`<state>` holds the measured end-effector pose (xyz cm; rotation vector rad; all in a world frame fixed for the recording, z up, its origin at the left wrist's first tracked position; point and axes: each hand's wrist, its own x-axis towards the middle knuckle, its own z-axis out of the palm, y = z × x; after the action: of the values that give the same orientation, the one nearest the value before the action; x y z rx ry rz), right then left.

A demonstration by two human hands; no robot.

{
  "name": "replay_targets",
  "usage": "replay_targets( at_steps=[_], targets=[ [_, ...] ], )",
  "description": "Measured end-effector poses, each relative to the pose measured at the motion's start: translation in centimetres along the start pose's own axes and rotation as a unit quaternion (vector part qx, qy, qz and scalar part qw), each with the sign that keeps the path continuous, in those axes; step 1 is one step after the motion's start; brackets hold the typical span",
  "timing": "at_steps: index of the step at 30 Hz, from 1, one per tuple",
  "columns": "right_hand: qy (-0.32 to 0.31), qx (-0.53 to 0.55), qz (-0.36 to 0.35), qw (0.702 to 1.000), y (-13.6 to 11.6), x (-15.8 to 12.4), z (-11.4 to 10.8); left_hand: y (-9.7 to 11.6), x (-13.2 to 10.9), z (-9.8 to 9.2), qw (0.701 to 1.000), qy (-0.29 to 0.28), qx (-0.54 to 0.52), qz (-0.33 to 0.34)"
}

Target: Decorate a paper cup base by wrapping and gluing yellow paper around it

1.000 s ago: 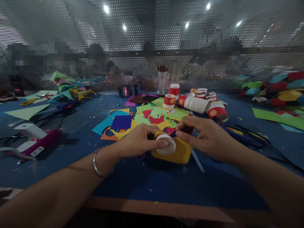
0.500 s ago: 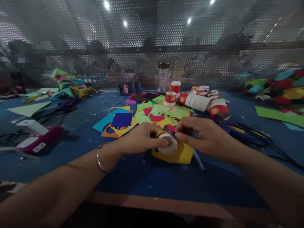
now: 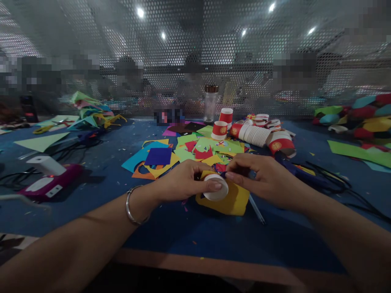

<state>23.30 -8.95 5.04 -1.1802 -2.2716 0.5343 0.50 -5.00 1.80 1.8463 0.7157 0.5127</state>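
Note:
My left hand (image 3: 198,179) is closed round a paper cup (image 3: 215,191), its thumb lying across the white round base, which faces me. Most of the cup's side is hidden by my fingers. Close by on the right, the thumb and forefinger of my right hand (image 3: 256,175) pinch a small dark blue piece (image 3: 223,175), apparently paper, against or right beside the cup's edge. Under the cup and both hands is a yellow sheet (image 3: 235,201) with cut corners. Clear thin sticks (image 3: 257,209) lie just right of that sheet.
Coloured paper scraps (image 3: 203,148) and a dark blue square (image 3: 158,156) lie beyond my hands. Behind them are red-and-white paper cups (image 3: 219,130), a stack of cups (image 3: 255,133) and a glass bottle (image 3: 210,103). A purple power strip (image 3: 51,183) is left; a corded blue tool (image 3: 308,174) is right.
The whole scene sits slightly lower in view, from a small head movement. Both hands keep nearly the same hold on the cup and the blue piece.

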Motion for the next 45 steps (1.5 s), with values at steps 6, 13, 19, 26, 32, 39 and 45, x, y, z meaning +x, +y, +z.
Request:
replay_targets(
  at_steps=[6, 13, 19, 26, 32, 39, 45],
  targets=[
    [0.011, -0.011, -0.009, 1.000, 0.03, -0.01, 0.15, 0.34, 0.09, 0.15, 1.000, 0.004, 0.014, 0.009],
    [0.011, -0.012, -0.017, 1.000, 0.13, 0.04, 0.21, 0.38, 0.14, 0.16, 1.000, 0.009, 0.010, 0.003],
    [0.031, -0.001, 0.018, 0.999, 0.56, -0.29, 0.17, 0.33, 0.24, 0.09, 1.000, 0.015, -0.007, 0.004],
    [0.062, -0.011, 0.018, 0.998, 0.80, -0.32, 0.08, 0.65, 0.30, 0.30, 0.999, 0.014, -0.041, -0.002],
    [0.052, -0.013, 0.001, 0.999, 0.70, -0.28, 0.31, 0.47, 0.36, 0.41, 0.999, 0.000, -0.047, -0.013],
    [0.054, 0.005, 0.014, 0.998, 0.67, -0.17, 0.46, 0.58, 0.27, 0.23, 1.000, -0.020, 0.009, -0.020],
    [0.037, 0.027, 0.032, 0.998, 0.61, -0.16, 0.49, 0.84, 0.25, 0.40, 1.000, -0.011, -0.025, -0.007]
  ],
)
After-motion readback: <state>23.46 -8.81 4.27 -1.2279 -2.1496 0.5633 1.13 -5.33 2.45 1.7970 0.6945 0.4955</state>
